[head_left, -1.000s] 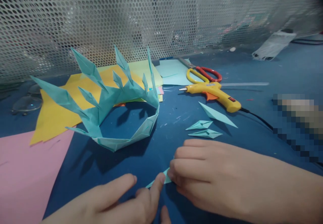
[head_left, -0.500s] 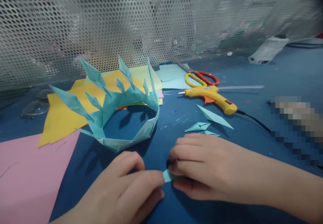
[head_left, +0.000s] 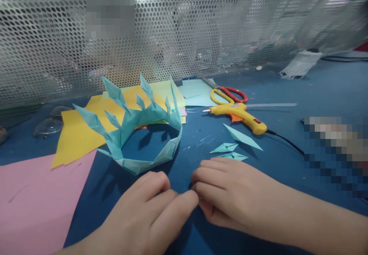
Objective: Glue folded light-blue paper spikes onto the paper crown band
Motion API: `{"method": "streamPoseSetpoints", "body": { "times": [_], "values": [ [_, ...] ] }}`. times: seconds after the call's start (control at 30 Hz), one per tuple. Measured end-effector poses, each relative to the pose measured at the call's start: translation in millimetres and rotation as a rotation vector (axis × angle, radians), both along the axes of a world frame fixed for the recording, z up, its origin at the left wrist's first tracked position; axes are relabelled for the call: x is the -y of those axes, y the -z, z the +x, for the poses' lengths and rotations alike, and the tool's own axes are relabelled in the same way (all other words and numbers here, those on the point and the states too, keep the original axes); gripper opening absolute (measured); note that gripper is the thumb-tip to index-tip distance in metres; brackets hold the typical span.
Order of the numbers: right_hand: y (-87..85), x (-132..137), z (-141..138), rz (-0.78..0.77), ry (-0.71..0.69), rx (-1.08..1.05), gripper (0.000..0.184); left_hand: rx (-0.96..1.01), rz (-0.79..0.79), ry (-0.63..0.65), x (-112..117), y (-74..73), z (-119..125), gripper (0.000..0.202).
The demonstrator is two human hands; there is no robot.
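Both of my hands rest low on the blue table (head_left: 287,90), fingertips meeting. My left hand (head_left: 146,213) has its fingers curled down over a small teal paper piece, which is hidden now. My right hand (head_left: 227,193) is closed too, its fingers pressed against the same spot. Just beyond them stands a teal paper crown (head_left: 138,128) with several folded spikes. To the right of the crown, three loose teal paper spikes (head_left: 232,147) lie on the table.
A yellow glue gun (head_left: 238,113) with a black cord lies at centre right, with red-and-yellow scissors (head_left: 227,92) behind it. Yellow sheets (head_left: 77,132), a pink sheet (head_left: 31,197) and light blue paper (head_left: 192,88) lie about. A perforated metal screen (head_left: 172,25) closes the back. Glasses (head_left: 48,125) sit far left.
My left hand has curled shut and slid right to meet my right hand, covering the teal paper piece that showed between them. The view has shifted slightly.
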State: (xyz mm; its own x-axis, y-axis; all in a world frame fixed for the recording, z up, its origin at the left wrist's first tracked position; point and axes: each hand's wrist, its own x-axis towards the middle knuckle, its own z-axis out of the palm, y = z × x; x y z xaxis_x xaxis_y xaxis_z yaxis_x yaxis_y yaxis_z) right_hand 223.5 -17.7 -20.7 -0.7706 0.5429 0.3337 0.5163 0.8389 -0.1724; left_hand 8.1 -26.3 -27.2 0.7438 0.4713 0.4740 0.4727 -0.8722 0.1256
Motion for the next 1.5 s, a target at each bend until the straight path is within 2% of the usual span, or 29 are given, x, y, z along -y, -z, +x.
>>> {"method": "streamPoseSetpoints", "body": {
  "times": [0.17, 0.23, 0.3, 0.47, 0.57, 0.7, 1.03, 1.13, 1.33, 1.4, 1.5],
  "values": [
    [3.3, -3, -1, 0.035, 0.03, -0.066, 0.025, 0.053, -0.176, -0.113, -6, -7.0, 9, 0.024],
    [2.9, -4, -1, 0.031, 0.033, -0.07, 0.023, 0.092, -0.266, -0.117, -7, -10.8, 8, 0.018],
    [2.4, -3, -1, 0.047, 0.035, -0.071, 0.023, 0.13, -0.287, -0.105, -7, -13.7, 6, 0.013],
    [2.7, 1, 0, 0.152, 0.025, -0.11, 0.027, -0.011, -0.091, -0.04, -7, -15.4, 1, 0.023],
    [2.3, 2, 2, 0.18, -0.002, -0.129, 0.027, -0.015, -0.011, -0.045, -7, -14.9, 1, 0.021],
    [-0.6, 3, 2, 0.185, -0.029, -0.152, 0.027, 0.02, -0.016, -0.079, -7, -14.4, 0, 0.021],
    [-3.0, 10, 5, 0.161, -0.07, -0.233, 0.031, -0.004, 0.046, 0.031, 0, -20.0, -5, 0.014],
    [-3.3, 11, 6, 0.176, -0.074, -0.253, 0.035, 0.033, 0.024, 0.012, -2, -21.5, -4, 0.014],
    [-3.1, 13, 0, 0.223, -0.053, -0.2, 0.048, 0.131, 0.131, 0.006, -7, -10.0, -1, 0.01],
    [-3.3, 14, -1, 0.224, -0.044, -0.188, 0.05, 0.13, 0.103, -0.059, -9, -1.2, -1, 0.005],
    [-6.3, 15, -1, 0.292, -0.031, -0.207, 0.051, 0.119, 0.064, -0.147, -18, 15.0, -2, 0.017]
  ]
}}
